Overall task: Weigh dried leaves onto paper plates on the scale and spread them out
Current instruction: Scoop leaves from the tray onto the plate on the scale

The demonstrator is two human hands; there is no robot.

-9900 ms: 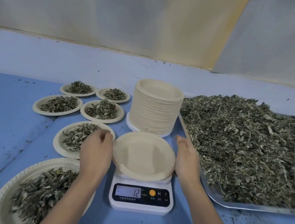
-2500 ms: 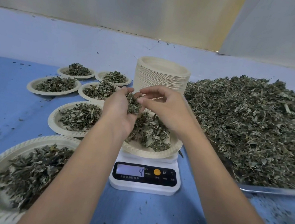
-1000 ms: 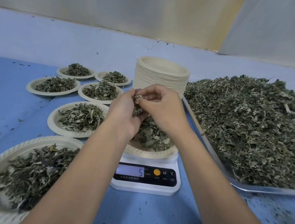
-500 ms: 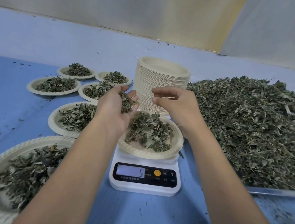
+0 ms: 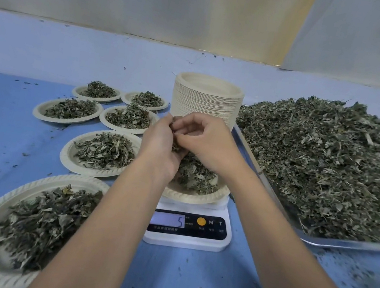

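Both hands meet just above the scale (image 5: 189,230). My left hand (image 5: 161,145) is cupped, fingers curled round a clump of dried leaves (image 5: 175,147). My right hand (image 5: 209,144) pinches at that same clump. Under them a paper plate (image 5: 191,197) sits on the scale with a loose leaf pile (image 5: 194,177) on it. I read 5 on the display. Behind the scale is a stack of empty plates (image 5: 206,99). To its right a metal tray (image 5: 343,244) is heaped with leaf stock (image 5: 331,167). To its left six filled plates (image 5: 65,149) lie on the blue tabletop (image 5: 185,284).
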